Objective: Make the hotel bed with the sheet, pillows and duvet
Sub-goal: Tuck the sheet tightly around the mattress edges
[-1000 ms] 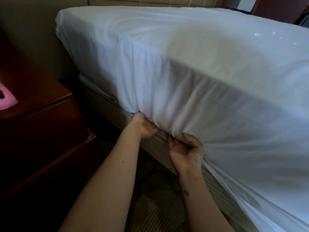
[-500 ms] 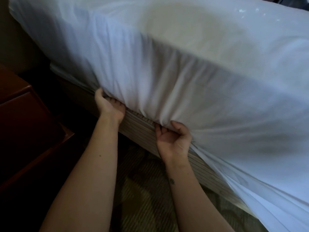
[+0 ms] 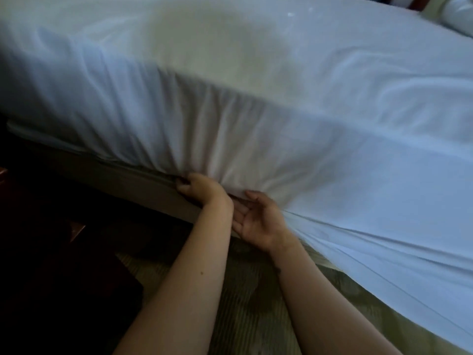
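Moved: L grip (image 3: pixel 197 188) slid nxt to R grip (image 3: pixel 258 221), which let go.
L: curled rd sheet (image 3: pixel 256 139) edge, tucking it in above bed base (image 3: pixel 128 180).
R: wide, palm up, empty.

The bed (image 3: pixel 128 181) carried a white sheet (image 3: pixel 281 103), smooth on top, gathered in folds down the near side and hanging loose past the lower edge at the right. It stood on patterned carpet (image 3: pixel 243 316).

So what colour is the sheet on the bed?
Plain white; the sheet shows best in the head view.
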Action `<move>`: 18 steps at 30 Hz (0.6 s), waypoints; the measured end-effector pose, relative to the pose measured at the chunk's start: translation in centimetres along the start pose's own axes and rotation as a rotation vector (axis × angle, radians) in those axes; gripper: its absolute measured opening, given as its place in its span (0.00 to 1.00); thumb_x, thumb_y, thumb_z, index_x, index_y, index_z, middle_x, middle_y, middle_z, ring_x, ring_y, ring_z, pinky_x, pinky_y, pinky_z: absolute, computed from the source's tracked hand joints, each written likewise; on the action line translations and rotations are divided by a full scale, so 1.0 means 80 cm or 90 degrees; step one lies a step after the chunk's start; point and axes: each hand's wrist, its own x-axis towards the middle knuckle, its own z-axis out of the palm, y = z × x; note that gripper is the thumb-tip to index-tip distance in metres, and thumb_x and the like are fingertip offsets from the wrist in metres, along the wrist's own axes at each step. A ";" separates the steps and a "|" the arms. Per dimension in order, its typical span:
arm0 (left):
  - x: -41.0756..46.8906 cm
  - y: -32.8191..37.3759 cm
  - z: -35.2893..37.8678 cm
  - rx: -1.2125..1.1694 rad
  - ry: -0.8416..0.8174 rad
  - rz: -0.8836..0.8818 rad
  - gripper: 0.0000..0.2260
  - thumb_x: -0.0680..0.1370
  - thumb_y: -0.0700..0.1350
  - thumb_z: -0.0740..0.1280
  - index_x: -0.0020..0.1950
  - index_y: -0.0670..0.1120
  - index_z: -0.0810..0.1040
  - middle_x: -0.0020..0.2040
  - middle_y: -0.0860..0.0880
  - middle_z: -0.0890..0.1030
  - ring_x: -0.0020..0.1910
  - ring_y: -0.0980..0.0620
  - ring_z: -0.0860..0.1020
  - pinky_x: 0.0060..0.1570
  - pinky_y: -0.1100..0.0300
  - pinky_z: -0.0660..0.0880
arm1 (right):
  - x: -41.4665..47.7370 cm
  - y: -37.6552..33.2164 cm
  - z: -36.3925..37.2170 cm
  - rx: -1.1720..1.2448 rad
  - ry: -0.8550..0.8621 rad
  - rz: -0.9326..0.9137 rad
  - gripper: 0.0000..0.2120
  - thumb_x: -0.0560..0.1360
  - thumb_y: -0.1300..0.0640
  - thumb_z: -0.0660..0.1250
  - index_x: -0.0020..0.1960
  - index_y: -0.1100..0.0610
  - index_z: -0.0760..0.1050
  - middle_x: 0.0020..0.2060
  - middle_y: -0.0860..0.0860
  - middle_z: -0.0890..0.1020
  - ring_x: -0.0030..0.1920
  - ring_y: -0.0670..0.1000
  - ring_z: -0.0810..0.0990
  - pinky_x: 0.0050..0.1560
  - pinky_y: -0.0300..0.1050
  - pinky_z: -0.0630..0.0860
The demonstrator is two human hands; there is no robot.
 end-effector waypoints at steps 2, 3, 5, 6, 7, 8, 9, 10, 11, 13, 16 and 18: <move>-0.014 -0.017 -0.011 0.015 -0.036 0.005 0.19 0.79 0.39 0.57 0.70 0.39 0.68 0.66 0.36 0.72 0.60 0.40 0.75 0.61 0.51 0.72 | -0.028 -0.018 -0.020 -0.043 0.056 0.028 0.17 0.74 0.54 0.62 0.58 0.62 0.76 0.50 0.58 0.85 0.46 0.54 0.85 0.50 0.48 0.80; -0.023 -0.024 -0.019 0.026 -0.058 0.006 0.18 0.79 0.39 0.58 0.69 0.39 0.69 0.63 0.37 0.74 0.57 0.40 0.76 0.59 0.50 0.74 | -0.044 -0.027 -0.030 -0.058 0.091 0.034 0.17 0.76 0.53 0.61 0.59 0.62 0.76 0.51 0.58 0.84 0.48 0.55 0.84 0.51 0.50 0.79; -0.036 -0.041 -0.029 0.038 -0.103 -0.012 0.18 0.78 0.38 0.58 0.67 0.37 0.70 0.60 0.38 0.76 0.52 0.43 0.78 0.56 0.50 0.75 | -0.073 -0.043 -0.047 -0.084 0.167 0.041 0.18 0.77 0.50 0.59 0.61 0.60 0.75 0.51 0.58 0.84 0.49 0.55 0.84 0.51 0.51 0.78; -0.045 -0.051 -0.030 0.039 -0.122 -0.032 0.18 0.77 0.38 0.58 0.67 0.37 0.71 0.59 0.38 0.77 0.50 0.44 0.78 0.54 0.50 0.76 | -0.087 -0.049 -0.056 -0.097 0.206 0.039 0.19 0.77 0.49 0.58 0.61 0.60 0.75 0.50 0.58 0.84 0.48 0.55 0.84 0.51 0.51 0.78; -0.056 -0.059 -0.031 0.042 -0.138 -0.053 0.18 0.76 0.39 0.58 0.65 0.36 0.72 0.56 0.37 0.78 0.48 0.43 0.78 0.51 0.49 0.77 | -0.099 -0.054 -0.065 -0.112 0.241 0.034 0.19 0.77 0.48 0.58 0.60 0.60 0.74 0.47 0.58 0.85 0.45 0.55 0.84 0.49 0.50 0.78; -0.067 -0.065 -0.031 0.046 -0.148 -0.070 0.19 0.74 0.40 0.58 0.63 0.34 0.73 0.51 0.38 0.79 0.44 0.43 0.78 0.47 0.50 0.77 | -0.108 -0.058 -0.074 -0.124 0.279 0.032 0.19 0.77 0.46 0.58 0.58 0.60 0.74 0.44 0.58 0.86 0.42 0.55 0.85 0.45 0.48 0.79; -0.080 -0.071 -0.032 0.058 -0.156 -0.081 0.19 0.74 0.41 0.57 0.60 0.33 0.75 0.46 0.40 0.79 0.40 0.45 0.77 0.42 0.52 0.74 | -0.118 -0.060 -0.084 -0.133 0.316 0.032 0.20 0.77 0.44 0.58 0.56 0.59 0.74 0.42 0.58 0.86 0.39 0.54 0.85 0.42 0.46 0.80; -0.091 -0.075 -0.033 0.076 -0.158 -0.090 0.17 0.75 0.40 0.57 0.58 0.32 0.76 0.43 0.42 0.78 0.36 0.46 0.75 0.39 0.55 0.71 | -0.124 -0.061 -0.094 -0.139 0.348 0.028 0.21 0.76 0.42 0.59 0.55 0.59 0.74 0.40 0.58 0.86 0.38 0.54 0.85 0.39 0.45 0.81; -0.101 -0.076 -0.034 0.099 -0.154 -0.097 0.16 0.77 0.39 0.57 0.58 0.32 0.76 0.43 0.42 0.77 0.36 0.47 0.74 0.38 0.57 0.69 | -0.128 -0.063 -0.105 -0.145 0.372 0.019 0.22 0.76 0.41 0.60 0.55 0.60 0.73 0.39 0.58 0.86 0.37 0.54 0.85 0.37 0.44 0.81; -0.106 -0.080 -0.032 0.141 -0.131 -0.083 0.14 0.78 0.39 0.57 0.59 0.34 0.76 0.48 0.43 0.77 0.43 0.46 0.76 0.41 0.59 0.72 | -0.127 -0.063 -0.122 -0.166 0.396 0.003 0.23 0.75 0.42 0.62 0.55 0.62 0.74 0.37 0.56 0.86 0.35 0.53 0.85 0.34 0.43 0.82; -0.100 -0.079 -0.031 0.165 -0.162 -0.148 0.11 0.78 0.42 0.56 0.54 0.40 0.75 0.52 0.42 0.77 0.52 0.43 0.79 0.49 0.56 0.77 | -0.120 -0.060 -0.139 -0.191 0.400 -0.046 0.15 0.77 0.49 0.61 0.56 0.58 0.74 0.31 0.52 0.84 0.30 0.50 0.84 0.28 0.40 0.80; -0.106 -0.074 -0.033 0.133 -0.227 -0.239 0.12 0.80 0.44 0.55 0.58 0.42 0.74 0.53 0.45 0.77 0.52 0.45 0.78 0.47 0.56 0.77 | -0.121 -0.063 -0.147 -0.213 0.399 -0.065 0.12 0.79 0.51 0.59 0.55 0.57 0.74 0.27 0.51 0.83 0.28 0.49 0.84 0.26 0.38 0.79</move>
